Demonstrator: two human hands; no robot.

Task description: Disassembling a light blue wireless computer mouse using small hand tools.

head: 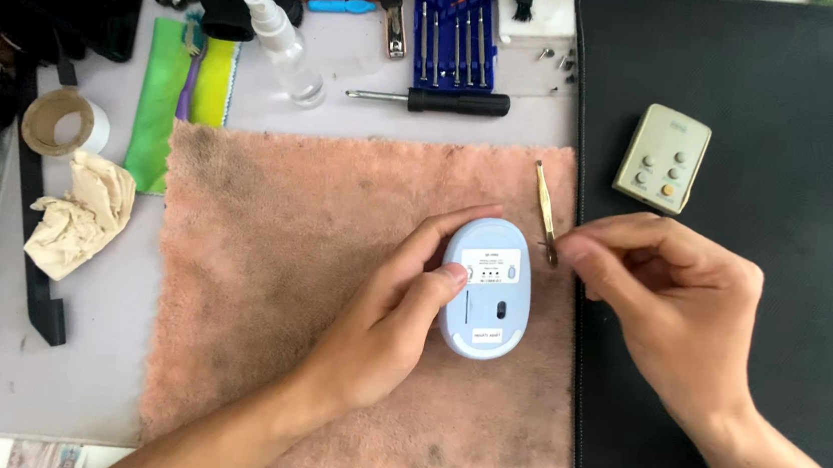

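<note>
Left hand (pixel 400 313) grips smooth, pale-blue mouse (pixel 487 288) on fuzzy pink cloth (pixel 264 251) — right hand (pixel 668 286) pinches thin metal tweezers (pixel 545 213), apparently.

The upturned computer mouse (pixel 486 288) is pale blue with white labels. The towel (pixel 334 257) under it is salmon pink (smudged grey in patches), the mat (pixel 783 296) black, the remote (pixel 662 158) beige, the cloth (pixel 162 101) lime green and yellow.

Home repair desk: screwdriver set (pixel 455 27), stained cloth (pixel 334 257), tape roll (pixel 63 123).
</note>
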